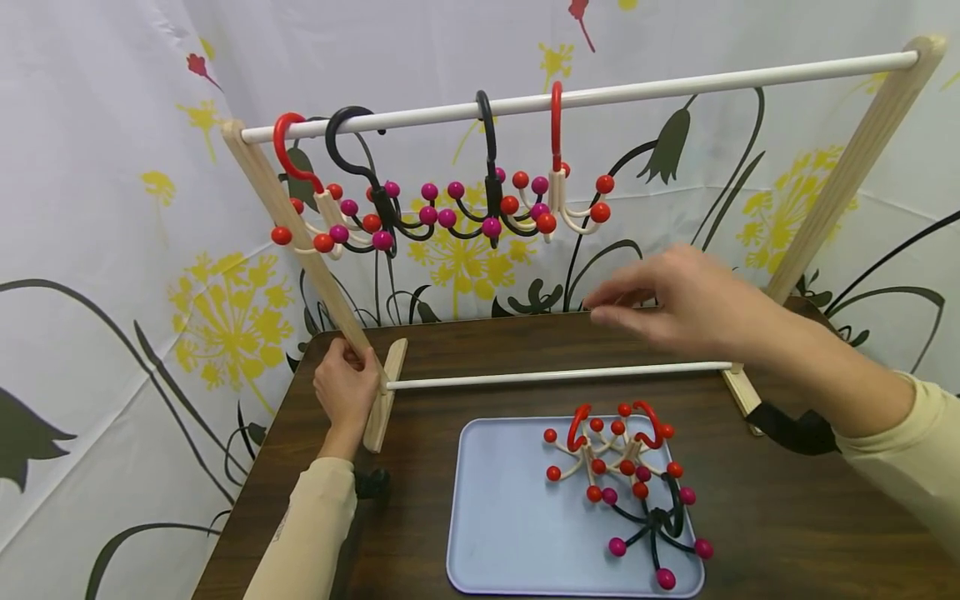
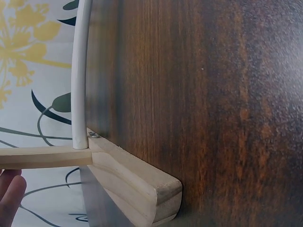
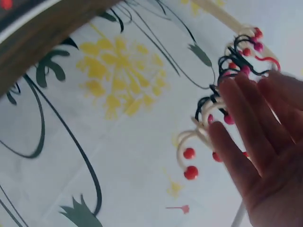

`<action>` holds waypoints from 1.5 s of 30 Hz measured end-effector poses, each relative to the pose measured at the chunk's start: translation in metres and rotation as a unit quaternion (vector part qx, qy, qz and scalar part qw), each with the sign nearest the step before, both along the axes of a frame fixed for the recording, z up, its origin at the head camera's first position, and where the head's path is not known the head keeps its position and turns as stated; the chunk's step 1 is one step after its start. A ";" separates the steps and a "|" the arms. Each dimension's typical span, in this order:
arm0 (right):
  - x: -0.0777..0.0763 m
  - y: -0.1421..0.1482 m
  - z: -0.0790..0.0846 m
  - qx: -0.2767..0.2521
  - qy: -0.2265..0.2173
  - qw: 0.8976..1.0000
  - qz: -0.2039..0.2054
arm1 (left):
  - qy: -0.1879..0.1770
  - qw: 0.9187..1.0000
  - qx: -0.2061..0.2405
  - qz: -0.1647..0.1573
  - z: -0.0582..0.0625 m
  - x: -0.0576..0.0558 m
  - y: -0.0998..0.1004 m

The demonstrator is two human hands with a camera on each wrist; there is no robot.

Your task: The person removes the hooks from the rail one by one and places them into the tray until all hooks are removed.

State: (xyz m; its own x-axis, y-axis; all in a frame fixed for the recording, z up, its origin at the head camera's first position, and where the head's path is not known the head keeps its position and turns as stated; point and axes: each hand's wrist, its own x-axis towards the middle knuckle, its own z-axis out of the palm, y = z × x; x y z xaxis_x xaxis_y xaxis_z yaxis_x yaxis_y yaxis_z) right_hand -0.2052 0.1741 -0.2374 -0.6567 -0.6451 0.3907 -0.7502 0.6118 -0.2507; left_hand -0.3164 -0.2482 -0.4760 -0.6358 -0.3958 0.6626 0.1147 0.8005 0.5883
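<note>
My left hand [image 1: 347, 385] holds the lower part of the left wooden post [image 1: 330, 287] of a rack; in the left wrist view its fingertips [image 2: 11, 196] show beside the post. My right hand [image 1: 686, 304] is in mid-air in front of the rack, holding nothing, its fingers [image 3: 251, 127] fairly straight. From the white top rod [image 1: 697, 86] hang several multi-armed hooks with ball tips: a red-and-cream hook [image 1: 556, 125] nearest my right hand, a black hook [image 1: 487, 137], a tilted black hook [image 1: 341, 154] and a red-and-cream hook [image 1: 282, 150] at the left end.
A light blue tray [image 1: 502, 521] on the dark wooden table [image 1: 408, 525] bears two red-and-cream hooks [image 1: 632, 450] and a black hook with magenta balls [image 1: 657, 520]. A white lower rod [image 1: 555, 377] joins the rack's wooden feet [image 1: 386, 396]. A flowered curtain [image 1: 420, 50] hangs behind.
</note>
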 end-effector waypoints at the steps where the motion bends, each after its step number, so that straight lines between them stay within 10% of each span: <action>1: -0.003 -0.002 0.004 -0.009 0.038 0.999 -0.007 | -0.001 1.000 0.000 -0.001 0.000 0.000 0.000; 7: -0.029 -0.013 0.022 -0.081 0.190 0.972 -0.113 | -0.006 1.000 0.003 0.002 -0.002 0.000 -0.001; 22: -0.079 -0.021 0.035 -0.139 -0.063 0.968 -0.198 | 0.003 1.000 -0.002 -0.006 -0.003 0.000 0.003; 31: -0.091 -0.040 0.033 -0.054 -0.056 0.968 -0.237 | 0.001 1.000 0.003 0.001 0.001 0.000 0.001; 45: -0.094 -0.039 0.033 -0.062 -0.015 0.966 -0.251 | 0.002 1.000 0.002 0.001 0.001 0.000 0.000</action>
State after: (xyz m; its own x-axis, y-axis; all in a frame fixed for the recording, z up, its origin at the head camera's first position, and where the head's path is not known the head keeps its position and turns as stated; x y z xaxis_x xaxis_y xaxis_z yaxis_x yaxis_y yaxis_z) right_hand -0.2990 0.1351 -0.2046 -0.8867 -0.1918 0.4207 -0.3579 0.8608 -0.3619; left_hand -0.3162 -0.2480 -0.4750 -0.6325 -0.3996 0.6636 0.1159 0.7982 0.5911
